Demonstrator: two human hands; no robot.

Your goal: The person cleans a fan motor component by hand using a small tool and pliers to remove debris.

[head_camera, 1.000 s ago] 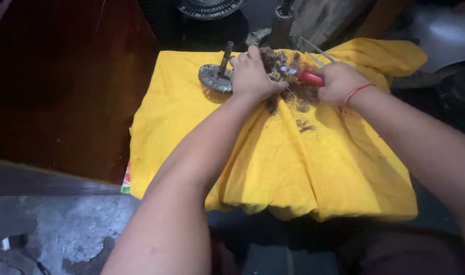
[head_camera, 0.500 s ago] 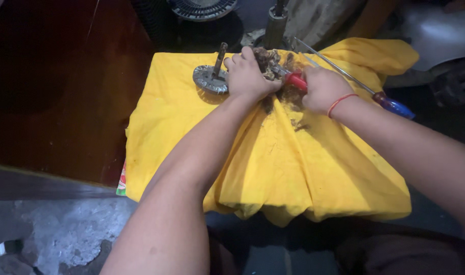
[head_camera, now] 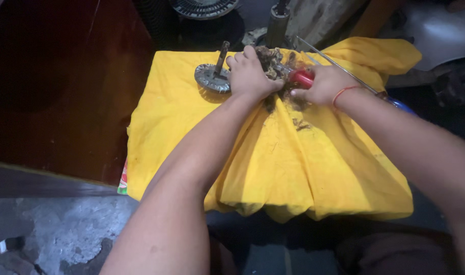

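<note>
My left hand (head_camera: pixel 250 76) is closed over a dirty, greasy metal part (head_camera: pixel 271 55) that rests on a yellow cloth (head_camera: pixel 273 163). My right hand (head_camera: pixel 321 84) grips a red-handled tool (head_camera: pixel 301 77) whose tip is pressed into that part. A thin orange band circles my right wrist. Dark crumbs of grime (head_camera: pixel 298 122) lie on the cloth just below my hands. A round toothed metal disc with an upright shaft (head_camera: pixel 213 76) sits on the cloth, touching the left side of my left hand.
A long thin metal rod (head_camera: pixel 339 66) with a blue handle (head_camera: pixel 403 107) lies across the cloth's far right corner. A dark cylinder (head_camera: pixel 277 23) and a round finned part (head_camera: pixel 204 7) stand behind the cloth. Dark red wood (head_camera: pixel 59 86) is at left, grey concrete floor (head_camera: pixel 54 239) below.
Both hands have stayed on the greasy part with the red-handled tool working at it; the view has shifted slightly, and the long rod with the blue handle has come into sight at right.
</note>
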